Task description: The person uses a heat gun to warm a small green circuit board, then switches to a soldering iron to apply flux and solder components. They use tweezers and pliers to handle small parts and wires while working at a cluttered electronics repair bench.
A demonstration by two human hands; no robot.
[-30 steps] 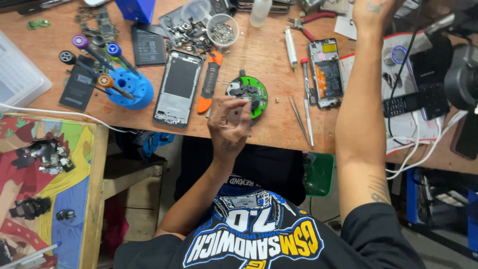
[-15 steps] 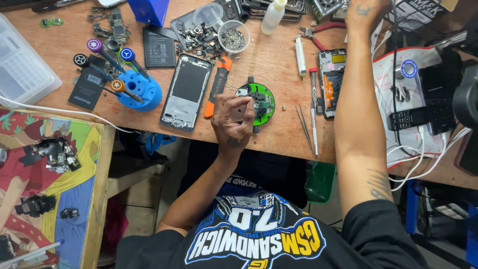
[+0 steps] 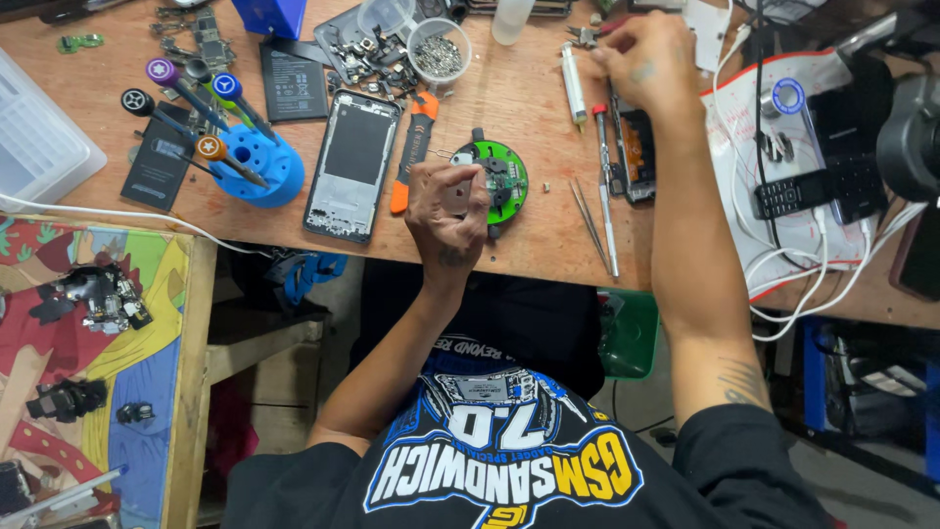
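My left hand (image 3: 448, 211) is at the near edge of the wooden bench (image 3: 529, 108), fingers pinched on a small grey metal part (image 3: 456, 193). It sits right beside a round green disc (image 3: 504, 176) with small components on it. My right hand (image 3: 651, 64) reaches to the far side of the bench, above an opened phone (image 3: 636, 147). Its fingers are curled, and what they hold is hidden. A white pen-shaped tool (image 3: 573, 73) lies just left of that hand.
A bare phone frame (image 3: 352, 162), an orange-handled tool (image 3: 411, 152) and a blue screwdriver stand (image 3: 255, 162) lie left of the disc. Tweezers (image 3: 587, 216) and a screwdriver (image 3: 604, 186) lie to its right. A screw cup (image 3: 438, 49), keypad phone (image 3: 798, 196) and white cables (image 3: 813, 284) are nearby.
My right hand has drawn back from the far edge to just above the opened phone. My left hand stays beside the green disc with the small part.
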